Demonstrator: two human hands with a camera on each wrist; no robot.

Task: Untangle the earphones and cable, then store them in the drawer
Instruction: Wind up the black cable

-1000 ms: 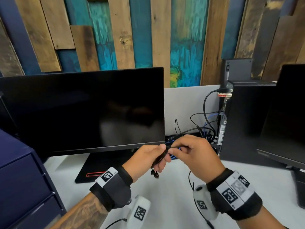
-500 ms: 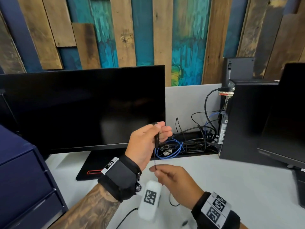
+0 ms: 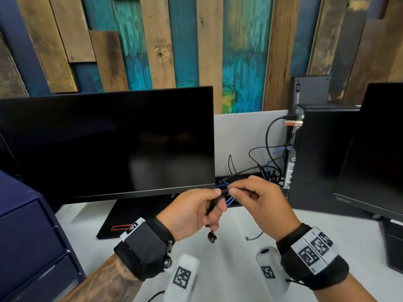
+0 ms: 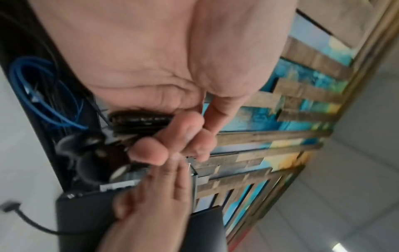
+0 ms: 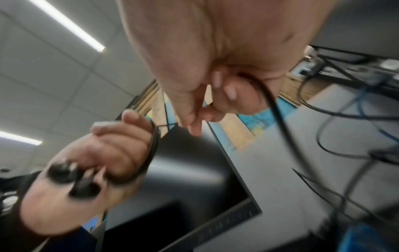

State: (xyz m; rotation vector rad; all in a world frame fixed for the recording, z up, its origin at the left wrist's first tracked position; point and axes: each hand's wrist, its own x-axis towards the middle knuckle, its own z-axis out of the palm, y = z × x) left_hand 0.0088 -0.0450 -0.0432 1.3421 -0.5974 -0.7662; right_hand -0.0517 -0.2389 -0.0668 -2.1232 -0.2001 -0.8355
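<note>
My left hand (image 3: 202, 211) holds a coil of black earphone cable (image 3: 211, 207) wound round its fingers, above the white desk. In the left wrist view the coil (image 4: 140, 123) lies across the fingers. Black earbuds (image 3: 212, 237) dangle below that hand; the right wrist view shows the earbuds (image 5: 64, 172) blurred. My right hand (image 3: 250, 195) pinches the free strand of cable (image 5: 270, 102) right beside the left hand's fingertips. The strand's plug end (image 3: 247, 238) hangs near the desk. A dark blue drawer unit (image 3: 28, 236) stands at the left with its drawers closed.
A black monitor (image 3: 104, 144) stands behind the hands, its base (image 3: 130, 214) on the white desk (image 3: 239, 269). A black computer tower (image 3: 322, 160) and a second monitor (image 3: 375, 153) fill the right. Loose black and blue cables (image 3: 261, 168) lie behind.
My right hand has risen from low over the desk back up to the left hand. The left hand has dropped a little with the coil.
</note>
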